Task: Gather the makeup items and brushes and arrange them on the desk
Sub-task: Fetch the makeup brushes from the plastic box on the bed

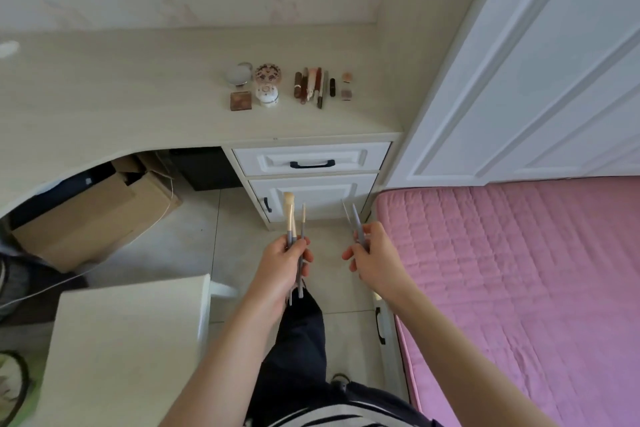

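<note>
While no writing legible, left hand (282,258) grips brushes (293,218); right hand (375,258) pinches thin brushes (356,224).

Grey-handled brushes (294,239) upright, held above floor; more brushes (356,224) to their right; makeup items (289,86) in rows on desk (138,97).

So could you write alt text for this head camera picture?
A person's left hand grips several makeup brushes and the right hand holds two more, facing a desk where small makeup items lie arranged.
</note>
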Available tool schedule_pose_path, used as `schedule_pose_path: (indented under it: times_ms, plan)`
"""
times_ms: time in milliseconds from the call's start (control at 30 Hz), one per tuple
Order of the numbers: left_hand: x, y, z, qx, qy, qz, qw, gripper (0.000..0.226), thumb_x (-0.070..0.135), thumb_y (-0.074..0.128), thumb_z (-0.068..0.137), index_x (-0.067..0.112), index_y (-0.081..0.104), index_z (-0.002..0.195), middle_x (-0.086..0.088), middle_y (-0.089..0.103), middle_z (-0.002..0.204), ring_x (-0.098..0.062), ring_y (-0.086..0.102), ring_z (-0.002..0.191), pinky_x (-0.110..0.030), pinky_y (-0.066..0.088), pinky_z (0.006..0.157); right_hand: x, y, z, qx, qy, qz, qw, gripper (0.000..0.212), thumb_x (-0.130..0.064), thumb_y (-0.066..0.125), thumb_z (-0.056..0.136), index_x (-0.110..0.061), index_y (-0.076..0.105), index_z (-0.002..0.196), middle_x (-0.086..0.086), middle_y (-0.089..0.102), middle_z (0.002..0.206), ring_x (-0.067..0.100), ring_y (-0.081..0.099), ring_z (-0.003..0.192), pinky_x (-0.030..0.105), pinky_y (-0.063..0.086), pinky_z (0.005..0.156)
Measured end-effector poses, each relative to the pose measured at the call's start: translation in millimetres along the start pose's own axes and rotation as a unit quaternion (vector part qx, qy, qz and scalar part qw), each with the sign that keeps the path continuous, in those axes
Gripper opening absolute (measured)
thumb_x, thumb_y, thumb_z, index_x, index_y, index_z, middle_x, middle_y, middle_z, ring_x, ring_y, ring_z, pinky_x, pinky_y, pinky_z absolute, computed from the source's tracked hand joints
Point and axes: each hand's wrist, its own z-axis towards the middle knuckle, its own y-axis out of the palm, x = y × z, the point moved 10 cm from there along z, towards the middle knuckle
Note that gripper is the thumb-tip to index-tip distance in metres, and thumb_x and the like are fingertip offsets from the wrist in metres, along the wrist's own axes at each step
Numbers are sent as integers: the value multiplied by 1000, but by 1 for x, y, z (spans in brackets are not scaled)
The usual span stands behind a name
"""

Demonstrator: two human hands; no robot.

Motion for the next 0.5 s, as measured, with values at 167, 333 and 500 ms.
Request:
schedule_pose_path:
  times_ms: [167, 333, 500]
  plan:
    - [56, -9, 58, -22, 7, 14, 1000, 15, 16, 48, 99, 8, 60, 100, -3, 58, 71, -14, 50, 56, -19, 38, 46, -45, 4, 55, 26, 6, 12, 1000, 17, -5, 38, 95, -15, 41, 109, 2, 66, 84, 15, 55, 65, 19, 41, 47]
    - [108, -11, 118, -55, 13, 41, 998, 13, 16, 49, 98, 8, 60, 98, -2, 61, 70, -15, 53, 54, -17, 38, 41, -89, 7, 108, 45, 26, 50, 997, 18, -3, 40, 94, -14, 43, 109, 0, 66, 79, 13, 56, 60, 19, 42, 47]
    - [134, 2, 164, -78, 1, 57, 995, 14, 18, 50, 98, 9, 61, 100, -1, 63, 70, -15, 55, 57, -19, 37, 45, -111, -4, 149, 72, 49, 81, 993, 19, -2, 40, 94, -14, 45, 108, 2, 66, 81, 13, 56, 60, 22, 44, 49]
